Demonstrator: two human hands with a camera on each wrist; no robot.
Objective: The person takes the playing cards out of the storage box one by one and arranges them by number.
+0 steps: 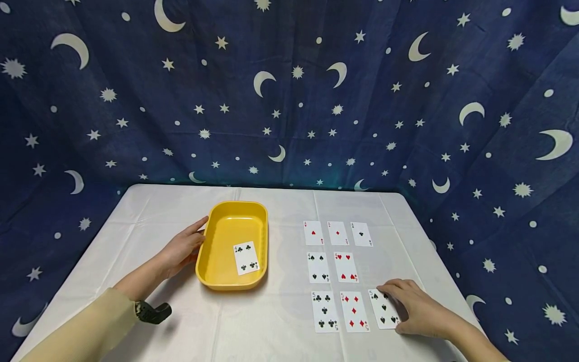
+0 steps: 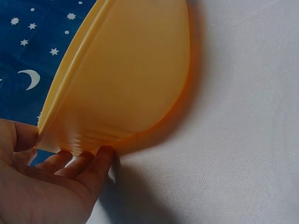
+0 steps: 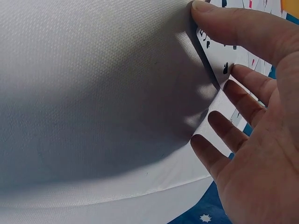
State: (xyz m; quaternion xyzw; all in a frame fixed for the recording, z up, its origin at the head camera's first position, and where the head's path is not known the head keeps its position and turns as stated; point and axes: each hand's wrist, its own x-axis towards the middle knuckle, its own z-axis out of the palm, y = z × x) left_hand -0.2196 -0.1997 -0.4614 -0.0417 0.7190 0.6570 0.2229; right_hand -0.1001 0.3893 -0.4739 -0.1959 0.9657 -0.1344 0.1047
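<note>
My left hand [image 1: 183, 249] grips the left side of a yellow plastic tray [image 1: 201, 271]. In the left wrist view its fingers [image 2: 77, 163] bear on the tray's outer wall, one reaching the rim. A four of clubs [image 1: 246, 258] lies face up inside the tray. On the right, my right hand [image 1: 422, 311] holds a five of spades [image 1: 382, 309] at its right end. One fingertip is at the far corner and the thumb at the near corner; the other fingers spread apart in the right wrist view. Left of it lie a five of diamonds [image 1: 355, 311] and a five of clubs [image 1: 324, 311].
Above the fives are a four of spades [image 1: 318, 267] and a four of hearts [image 1: 346, 267]. A farther row has aces of hearts [image 1: 313, 233], diamonds [image 1: 338, 233] and clubs [image 1: 361, 234]. A white cloth covers the table [image 1: 267, 327]; a star-patterned curtain [image 1: 289, 125] hangs behind.
</note>
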